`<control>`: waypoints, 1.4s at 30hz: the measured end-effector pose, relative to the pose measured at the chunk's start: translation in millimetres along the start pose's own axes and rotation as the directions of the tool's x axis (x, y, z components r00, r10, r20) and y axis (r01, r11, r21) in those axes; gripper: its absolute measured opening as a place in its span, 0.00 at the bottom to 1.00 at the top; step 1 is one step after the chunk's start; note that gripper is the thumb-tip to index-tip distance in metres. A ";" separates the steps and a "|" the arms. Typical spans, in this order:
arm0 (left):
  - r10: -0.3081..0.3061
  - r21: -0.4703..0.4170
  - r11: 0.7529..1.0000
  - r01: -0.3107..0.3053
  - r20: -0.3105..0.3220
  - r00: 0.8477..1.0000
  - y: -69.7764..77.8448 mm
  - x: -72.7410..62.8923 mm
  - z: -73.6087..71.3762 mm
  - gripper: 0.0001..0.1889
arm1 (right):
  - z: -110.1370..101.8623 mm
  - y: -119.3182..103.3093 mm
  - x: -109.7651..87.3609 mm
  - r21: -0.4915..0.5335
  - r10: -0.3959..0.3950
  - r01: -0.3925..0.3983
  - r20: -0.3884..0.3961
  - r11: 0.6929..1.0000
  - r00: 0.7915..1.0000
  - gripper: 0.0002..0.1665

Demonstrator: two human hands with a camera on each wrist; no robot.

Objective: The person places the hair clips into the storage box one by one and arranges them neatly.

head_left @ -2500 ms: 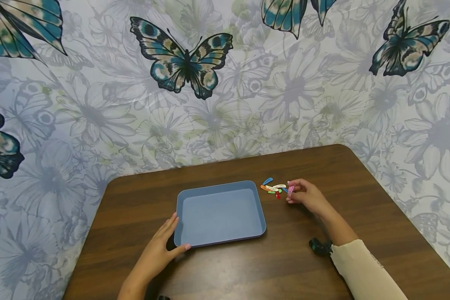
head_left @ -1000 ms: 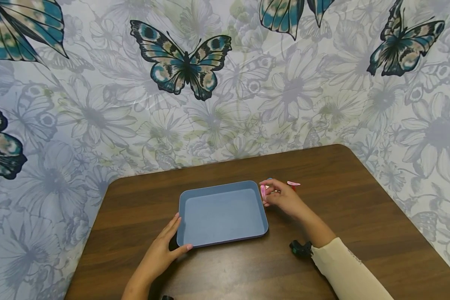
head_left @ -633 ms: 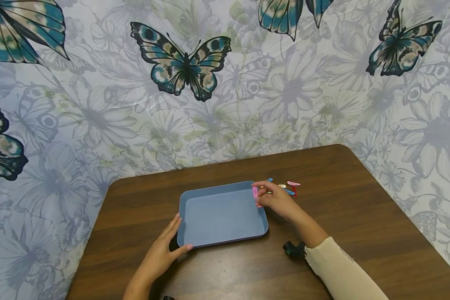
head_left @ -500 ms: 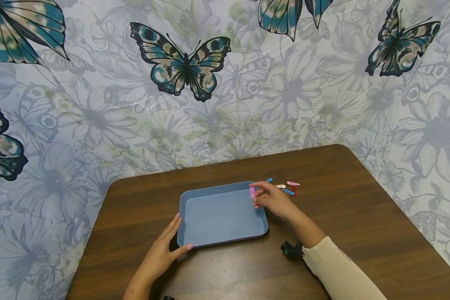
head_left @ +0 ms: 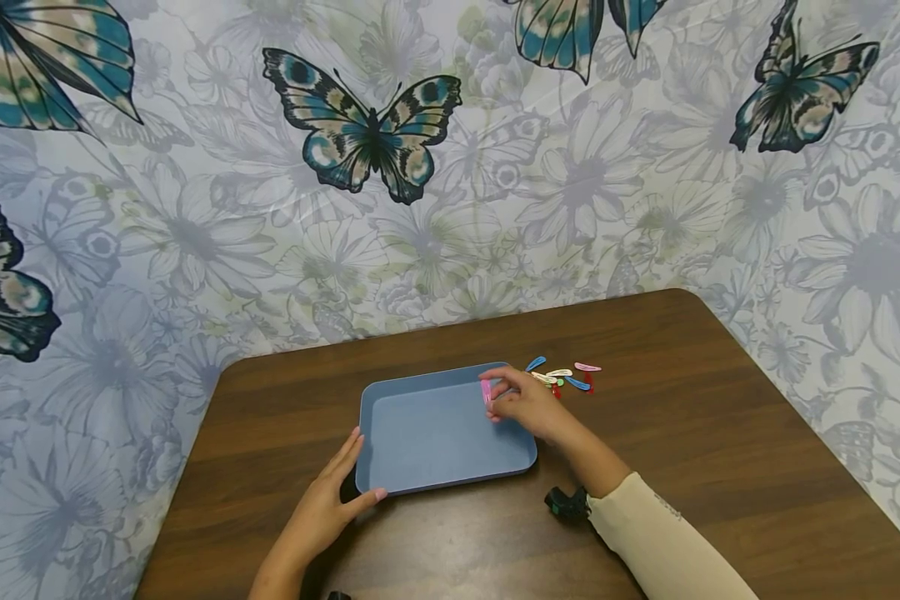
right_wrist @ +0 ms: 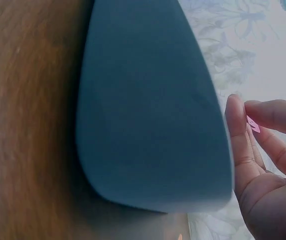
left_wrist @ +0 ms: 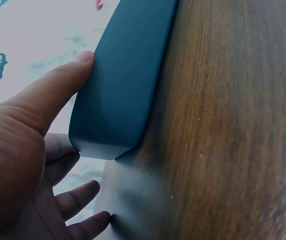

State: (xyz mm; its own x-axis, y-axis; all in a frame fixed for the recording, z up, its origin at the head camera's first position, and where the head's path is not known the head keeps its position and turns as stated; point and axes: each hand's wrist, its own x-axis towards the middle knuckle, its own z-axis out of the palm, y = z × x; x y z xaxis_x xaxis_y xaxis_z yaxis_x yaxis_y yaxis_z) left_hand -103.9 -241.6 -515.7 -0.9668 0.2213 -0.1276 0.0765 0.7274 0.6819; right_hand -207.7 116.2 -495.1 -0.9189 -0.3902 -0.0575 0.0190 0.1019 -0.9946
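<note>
In the head view my right hand (head_left: 528, 406) pinches a pink snap hair clip (head_left: 486, 392) between thumb and fingers, over the right part of a blue rectangular tray (head_left: 442, 482). The right wrist view shows part of that pink clip (right_wrist: 253, 124) poking out between the fingertips, beside the tray wall (right_wrist: 153, 110). My left hand (head_left: 320, 504) rests at the tray's near left corner, its fingers extended along the left side. Up close, the left thumb (left_wrist: 63, 85) touches the rim while the other fingers spread behind the corner.
Several loose hair clips lie right of the tray, among them a blue one (head_left: 536, 363), a white one (head_left: 559, 372) and a pink one (head_left: 588, 367). They sit on a brown wooden table (head_left: 690, 400), backed by a butterfly-patterned wall covering (head_left: 495, 233).
My right hand has carried the pink clip leftward from the pile to over the tray. Another pink clip now lies at the pile's right side. The left hand stays at the tray corner.
</note>
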 end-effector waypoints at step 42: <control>-0.012 -0.021 1.000 0.012 -0.003 1.000 -0.9 -0.6 0.6 0.54 | 56.0 4.5 9.5 0.017 -0.013 0.012 0.087 1.000 0.996 0.29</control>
State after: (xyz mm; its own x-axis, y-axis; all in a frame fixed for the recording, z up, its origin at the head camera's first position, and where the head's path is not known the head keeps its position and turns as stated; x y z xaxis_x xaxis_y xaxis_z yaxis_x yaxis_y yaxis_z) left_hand -103.3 -242.0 -516.7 -0.9684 0.2105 -0.1335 0.0599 0.7165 0.6950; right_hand -194.3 61.7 -505.0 -0.8811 -0.4700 -0.0516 0.0146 0.0821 -0.9965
